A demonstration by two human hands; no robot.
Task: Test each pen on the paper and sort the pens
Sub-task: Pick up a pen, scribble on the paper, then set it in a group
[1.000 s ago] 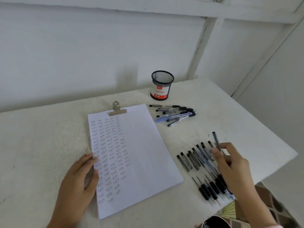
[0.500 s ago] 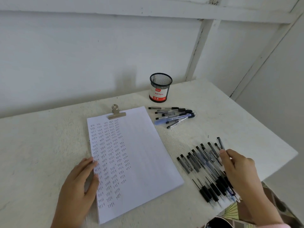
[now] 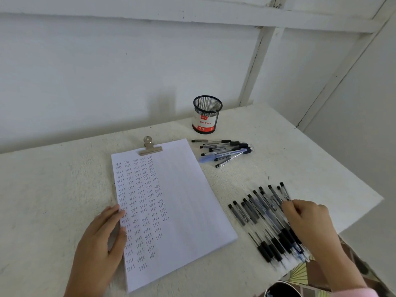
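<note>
1. Nearest of all, at the bottom right edge, a pink sleeve (image 3: pixel 353 293) covers the right wrist. A dark round object (image 3: pixel 282 290) shows beside it, below the table's near edge; I cannot tell what it is.
2. The left hand (image 3: pixel 100 243) lies flat on the white table (image 3: pixel 42 200), fingers straight and gripping nothing. Its fingertips rest on the left edge of the paper.
3. The paper (image 3: pixel 188 200) lies in the middle of the table, turned slightly. Columns of the small handwritten word "test" fill its left half.
4. The right hand (image 3: pixel 308 224) is lowered onto the right end of a row of pens, fingers curled downward with the tips among the barrels. I cannot tell whether it grips a pen or only touches them.
5. The row of pens (image 3: pixel 250 213) lies to the right of the paper, apart from it. The pens are packed side by side, with dark grips toward the near edge and black ends pointing far.
6. A metal clip (image 3: pixel 150 146) clamps the far edge of the paper.
7. A smaller group of pens (image 3: pixel 225 150) lies just beyond the paper's far right corner. They run roughly left to right, with a blue pen (image 3: pixel 220 156) among them.
8. A black mesh cup (image 3: pixel 206 114) stands upright just beyond that group. Its red and white label reads "Ball Pens".
9. A white boarded wall (image 3: pixel 107 71) rises behind the table.
</note>
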